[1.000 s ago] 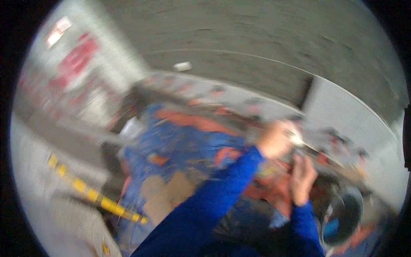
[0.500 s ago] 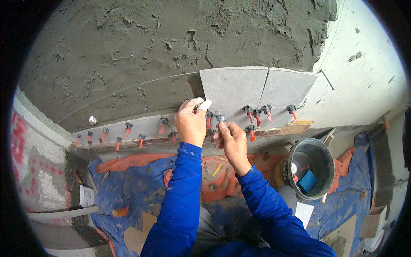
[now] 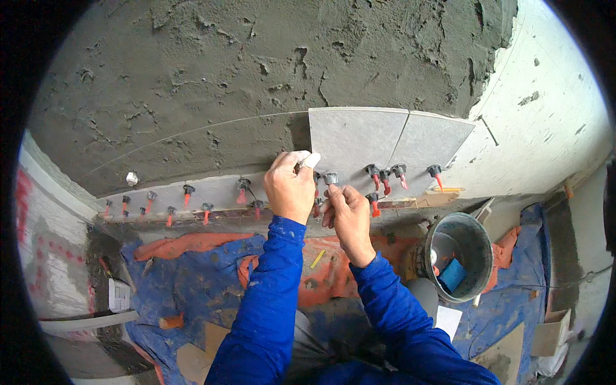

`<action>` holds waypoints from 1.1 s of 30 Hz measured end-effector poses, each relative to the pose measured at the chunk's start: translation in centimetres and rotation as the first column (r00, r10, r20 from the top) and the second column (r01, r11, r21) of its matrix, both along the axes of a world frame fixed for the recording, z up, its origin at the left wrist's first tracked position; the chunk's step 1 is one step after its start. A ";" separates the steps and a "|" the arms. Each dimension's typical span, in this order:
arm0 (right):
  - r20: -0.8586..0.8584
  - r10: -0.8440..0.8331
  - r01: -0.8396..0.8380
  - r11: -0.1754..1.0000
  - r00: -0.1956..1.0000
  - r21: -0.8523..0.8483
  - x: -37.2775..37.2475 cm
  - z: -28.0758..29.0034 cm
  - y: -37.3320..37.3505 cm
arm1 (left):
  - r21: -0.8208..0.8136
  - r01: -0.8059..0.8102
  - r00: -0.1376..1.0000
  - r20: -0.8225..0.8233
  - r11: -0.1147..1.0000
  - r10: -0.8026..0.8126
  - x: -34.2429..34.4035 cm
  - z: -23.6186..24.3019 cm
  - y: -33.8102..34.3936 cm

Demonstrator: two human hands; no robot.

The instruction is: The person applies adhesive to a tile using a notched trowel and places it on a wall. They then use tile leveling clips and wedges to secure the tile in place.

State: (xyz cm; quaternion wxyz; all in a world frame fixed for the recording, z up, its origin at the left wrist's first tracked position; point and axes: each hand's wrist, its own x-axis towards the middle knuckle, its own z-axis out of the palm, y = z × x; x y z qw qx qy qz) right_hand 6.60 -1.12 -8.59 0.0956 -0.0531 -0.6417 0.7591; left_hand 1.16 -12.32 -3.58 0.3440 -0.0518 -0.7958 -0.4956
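Observation:
Against the wall, my right hand pinches a tile levelling spacer with a grey cap, at the lower edge of a large grey tile. Beside it on the left, my left hand is closed, with white coverings or residue on thumb and finger, close to that tile's lower left corner. What its fingertips hold, if anything, is hidden. More spacers with black caps and red stems, such as one spacer at the right, line the joint. A second grey tile adjoins the first.
Rough wet mortar covers the wall above a lower row of tiles. A bucket with a blue sponge stands at the right. A blue tarp lies below, and a nail sticks out at the upper right.
The view has shifted slightly, so the tiles sit a little lower and farther right in it. Both hands keep nearly the same place at the tile's lower edge.

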 end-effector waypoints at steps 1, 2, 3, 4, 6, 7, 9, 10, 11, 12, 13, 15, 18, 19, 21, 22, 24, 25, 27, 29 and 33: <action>0.011 -0.010 0.010 1.000 1.000 0.007 0.0 0.2 -0.2 | -0.006 -0.006 1.000 -0.001 1.000 0.006 0.0 0.0 0.0; 0.024 -0.026 0.026 0.999 0.999 0.023 -0.1 0.3 -0.3 | -0.013 -0.012 1.000 0.000 1.000 0.012 0.0 0.0 0.0; 0.017 -0.034 0.034 0.999 0.999 0.009 -0.1 0.5 -0.5 | -0.013 -0.008 1.000 -0.008 1.000 0.008 0.0 0.1 0.0; 0.013 -0.046 0.046 0.999 0.999 0.006 -0.1 0.7 -0.6 | -0.014 -0.005 1.000 -0.013 1.000 0.005 0.0 0.1 0.0; 0.019 -0.061 0.061 0.998 0.998 0.006 -0.3 1.0 -0.7 | -0.006 -0.003 1.000 -0.004 1.000 0.003 0.0 0.1 0.0; 0.029 -0.063 0.063 0.998 0.998 0.010 -0.4 1.1 -0.7 | 0.002 -0.004 1.000 0.010 1.000 0.004 0.0 0.0 0.1; 0.031 -0.065 0.065 0.998 0.997 0.004 -0.7 1.2 -0.6 | 0.003 -0.006 1.000 0.016 1.000 0.005 -0.1 -0.1 0.0; 0.020 -0.066 0.066 0.998 0.998 -0.006 -1.0 1.2 -0.6 | -0.003 -0.006 1.000 0.005 1.000 0.006 -0.1 -0.2 0.0; 0.009 -0.066 0.067 0.998 0.998 -0.015 -1.2 1.1 -0.6 | -0.008 -0.006 1.000 0.002 1.000 0.006 -0.2 -0.3 -0.1; -0.005 -0.072 0.072 0.997 0.997 -0.026 -1.3 1.0 -0.7 | 0.003 0.007 1.000 0.004 1.000 -0.007 -0.3 -0.4 -0.1; 0.008 -0.087 0.088 0.996 0.996 -0.012 -1.5 0.8 -0.8 | 0.015 0.021 1.000 0.012 1.000 -0.021 -0.4 -0.5 -0.2; -0.013 -0.110 0.110 0.994 0.994 0.009 -1.6 0.5 -1.0 | 0.059 0.043 0.998 0.049 0.997 -0.046 -0.3 -0.7 -0.4; -0.053 -0.182 0.186 0.978 0.982 0.089 -1.5 0.3 -1.4 | 0.118 0.056 0.986 0.151 0.991 -0.074 0.0 -1.0 -0.7; -0.077 -0.213 0.221 0.968 0.974 0.118 -1.4 0.3 -1.5 | 0.116 0.054 0.977 0.201 0.992 -0.077 0.2 -1.0 -0.9; -0.127 -0.272 0.291 0.941 0.954 0.175 -1.3 0.4 -1.5 | 0.104 0.062 0.969 0.232 0.993 -0.085 0.5 -1.1 -1.0; -0.120 -0.277 0.295 0.941 0.953 0.169 -1.2 0.5 -1.5 | 0.094 0.073 0.973 0.214 0.993 -0.091 0.5 -1.1 -1.0; -0.106 -0.290 0.304 0.939 0.951 0.158 -1.1 0.7 -1.6 | 0.024 0.057 0.983 0.175 0.998 -0.061 0.4 -1.2 -0.9; -0.130 -0.315 0.334 0.927 0.940 0.169 -1.1 0.8 -1.7 | -0.034 0.029 0.988 0.152 0.999 -0.023 0.2 -1.1 -0.8; -0.161 -0.365 0.392 0.899 0.917 0.195 -1.2 0.9 -2.1 | -0.097 -0.014 0.997 0.081 0.995 0.022 0.0 -1.1 -0.5; -0.210 -0.411 0.458 0.844 0.887 0.281 -1.3 0.9 -2.4 | -0.105 -0.038 0.999 0.005 0.994 0.039 -0.1 -1.0 -0.2; -0.445 -0.404 0.600 0.590 0.799 0.541 -1.5 0.6 -2.6 | -0.088 -0.033 0.999 -0.013 0.996 0.032 -0.1 -0.8 -0.1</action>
